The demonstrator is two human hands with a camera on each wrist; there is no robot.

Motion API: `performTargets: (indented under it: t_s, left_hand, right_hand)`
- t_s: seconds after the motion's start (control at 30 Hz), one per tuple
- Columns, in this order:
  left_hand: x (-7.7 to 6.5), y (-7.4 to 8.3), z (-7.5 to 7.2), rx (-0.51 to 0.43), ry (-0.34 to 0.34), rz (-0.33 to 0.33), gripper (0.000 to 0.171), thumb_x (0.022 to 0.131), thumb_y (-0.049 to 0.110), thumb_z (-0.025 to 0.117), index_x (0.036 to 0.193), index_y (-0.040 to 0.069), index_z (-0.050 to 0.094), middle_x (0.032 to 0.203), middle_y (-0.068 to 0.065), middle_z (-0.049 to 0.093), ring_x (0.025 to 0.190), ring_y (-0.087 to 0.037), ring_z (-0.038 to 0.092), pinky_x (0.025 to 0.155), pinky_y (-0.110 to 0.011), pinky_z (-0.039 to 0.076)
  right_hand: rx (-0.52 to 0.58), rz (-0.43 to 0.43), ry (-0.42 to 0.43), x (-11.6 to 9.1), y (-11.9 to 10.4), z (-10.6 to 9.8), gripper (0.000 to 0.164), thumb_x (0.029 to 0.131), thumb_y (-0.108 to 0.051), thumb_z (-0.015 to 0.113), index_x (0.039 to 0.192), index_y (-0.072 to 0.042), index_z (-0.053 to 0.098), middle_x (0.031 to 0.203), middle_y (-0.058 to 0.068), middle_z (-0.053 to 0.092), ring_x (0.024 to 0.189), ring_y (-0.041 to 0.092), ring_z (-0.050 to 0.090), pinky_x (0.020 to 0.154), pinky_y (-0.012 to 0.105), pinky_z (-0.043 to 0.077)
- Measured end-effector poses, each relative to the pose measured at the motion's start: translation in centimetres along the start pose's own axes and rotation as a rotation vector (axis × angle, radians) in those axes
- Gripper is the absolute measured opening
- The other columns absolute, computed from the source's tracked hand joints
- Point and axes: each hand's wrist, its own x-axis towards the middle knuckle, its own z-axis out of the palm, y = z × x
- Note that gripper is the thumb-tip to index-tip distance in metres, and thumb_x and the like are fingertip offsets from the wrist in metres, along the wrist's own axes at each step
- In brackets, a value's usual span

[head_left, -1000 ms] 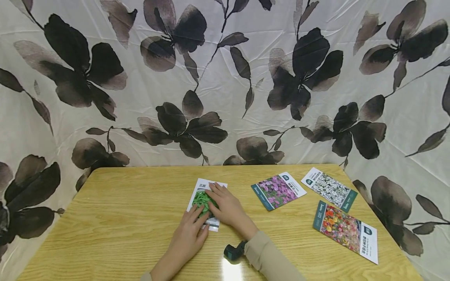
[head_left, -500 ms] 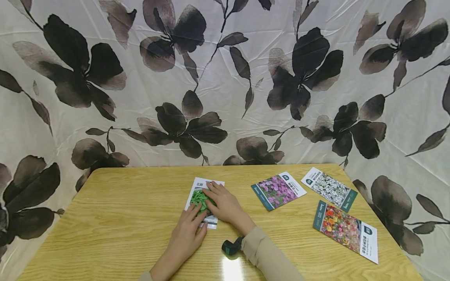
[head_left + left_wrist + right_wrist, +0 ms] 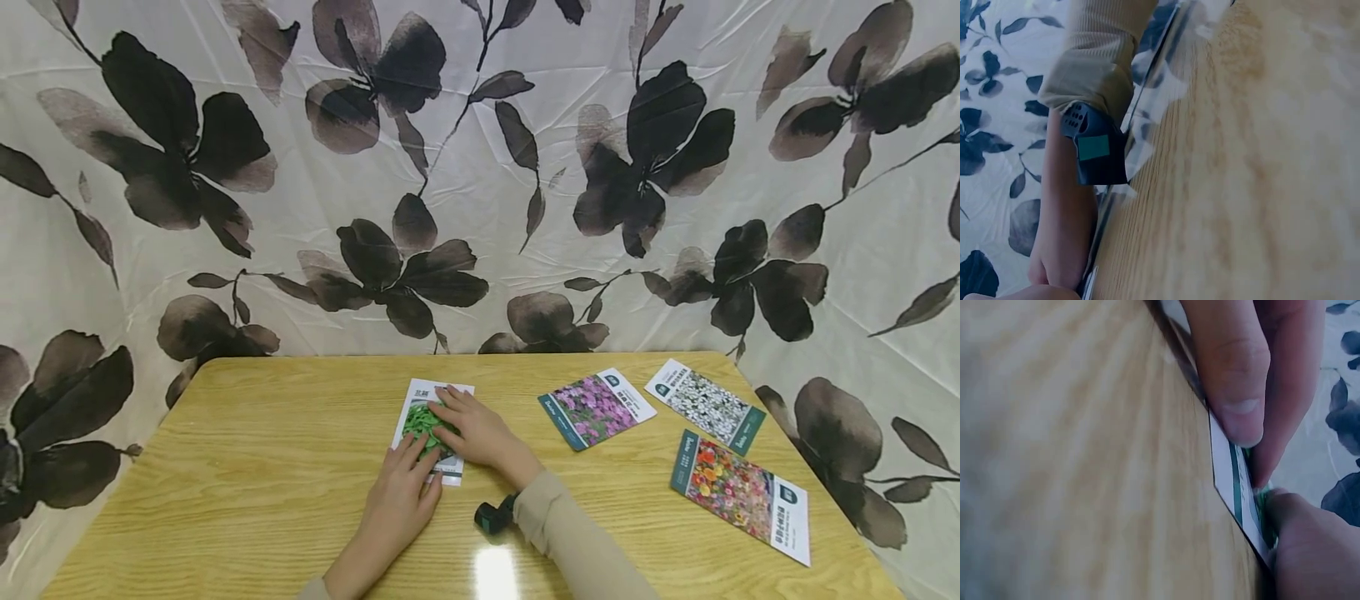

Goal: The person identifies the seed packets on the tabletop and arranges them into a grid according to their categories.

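A white seed packet [image 3: 420, 392] with a picture of green leaves lies on the wooden table under both hands. My left hand [image 3: 401, 493] rests on its lower left part, fingers spread and fairly straight. Across the packet's right side lies my right hand [image 3: 480, 429], its straight fingers reaching over the picture. The right wrist view shows the packet's white end with a green band [image 3: 1238, 481] low on the table, the left thumb [image 3: 1241, 406] beside it and the right hand [image 3: 1310, 544] below. A beige sleeve [image 3: 1094, 69] and black wrist camera [image 3: 1100, 150] show in the left wrist view.
A purple-flower packet [image 3: 596, 408] lies right of the hands. Farther right are a white-flower packet [image 3: 705, 404] and a larger mixed-flower packet [image 3: 738, 496], near the right edge of the table [image 3: 247, 467]. A floral cloth [image 3: 480, 183] hangs behind.
The green-leaf packet has slid a little to the left and slightly away from me, with both hands moving along on it. The other packets have stayed in place.
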Motion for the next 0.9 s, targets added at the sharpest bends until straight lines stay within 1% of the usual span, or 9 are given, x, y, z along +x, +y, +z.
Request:
performTargets:
  t_s: [0.2, 0.37, 0.63, 0.9]
  left_hand:
    - [0.3, -0.1, 0.0, 0.028, 0.014, 0.002, 0.03, 0.088, 0.015, 0.073, 0.114, -0.001, 0.072, 0.13, -0.023, 0.061, 0.126, -0.045, 0.052, 0.094, -0.068, 0.042]
    - [0.4, -0.1, 0.1, 0.056, 0.012, 0.0, 0.031, 0.089, 0.016, 0.072, 0.114, -0.001, 0.072, 0.13, -0.024, 0.06, 0.125, -0.046, 0.052, 0.095, -0.068, 0.042]
    - [0.8, -0.3, 0.3, 0.091, 0.007, -0.002, 0.032, 0.09, 0.018, 0.071, 0.117, -0.001, 0.071, 0.13, -0.025, 0.06, 0.125, -0.048, 0.052, 0.095, -0.068, 0.042]
    - [1.1, -0.6, 0.4, 0.114, 0.02, 0.011, 0.032, 0.089, 0.016, 0.071, 0.116, -0.002, 0.071, 0.128, -0.027, 0.061, 0.122, -0.049, 0.052, 0.092, -0.069, 0.044]
  right_hand:
    - [0.023, 0.002, -0.037, 0.6, 0.2, -0.3, 0.052, 0.104, -0.037, 0.05, 0.15, -0.014, 0.046, 0.159, 0.007, 0.033, 0.148, 0.026, 0.026, 0.117, 0.041, 0.026]
    - [0.04, -0.012, -0.058, 1.1, 0.3, -0.5, 0.051, 0.104, -0.036, 0.05, 0.15, -0.014, 0.046, 0.159, 0.007, 0.033, 0.148, 0.026, 0.025, 0.117, 0.04, 0.026]
    - [0.084, -0.006, -0.104, 1.9, 0.8, -0.6, 0.052, 0.104, -0.036, 0.049, 0.151, -0.016, 0.043, 0.161, 0.005, 0.028, 0.15, 0.024, 0.02, 0.119, 0.039, 0.023]
    - [0.091, -0.032, -0.102, 2.4, 0.9, -0.6, 0.051, 0.105, -0.035, 0.049, 0.151, -0.015, 0.044, 0.161, 0.007, 0.03, 0.149, 0.026, 0.022, 0.118, 0.041, 0.024]
